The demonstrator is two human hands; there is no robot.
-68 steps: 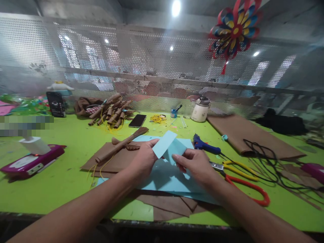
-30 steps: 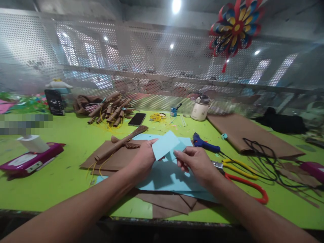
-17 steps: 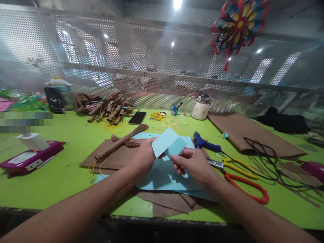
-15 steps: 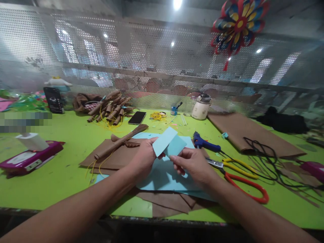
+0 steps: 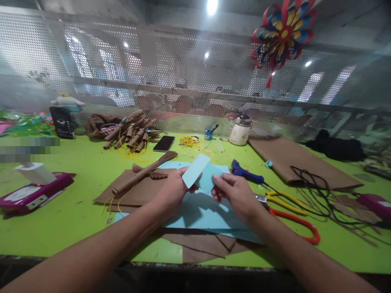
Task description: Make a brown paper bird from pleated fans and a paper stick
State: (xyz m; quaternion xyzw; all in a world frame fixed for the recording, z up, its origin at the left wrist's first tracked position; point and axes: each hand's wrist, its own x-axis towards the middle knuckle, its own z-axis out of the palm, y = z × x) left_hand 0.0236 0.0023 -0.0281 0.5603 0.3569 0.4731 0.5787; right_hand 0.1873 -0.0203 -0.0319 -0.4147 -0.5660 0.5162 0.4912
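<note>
A folded piece of light blue paper is held up between my hands over the blue sheets. My left hand is closed on its left side, fingers mostly behind the paper. With thumb and fingers together, my right hand pinches the right edge of the paper. Beneath lie larger light blue sheets on brown paper. Left of my left hand, a rolled brown paper piece with a fringed end and yellow strings rests on a brown sheet.
On the right are a blue glue gun, scissors with yellow and red handles, a black cable and folded brown paper. Behind are brown paper rolls, a phone and a flask. A purple power strip sits left.
The paper's right flap has turned and shows less of itself. My right hand has shifted slightly up and its grip now sits higher on the edge. The view has shifted slightly.
</note>
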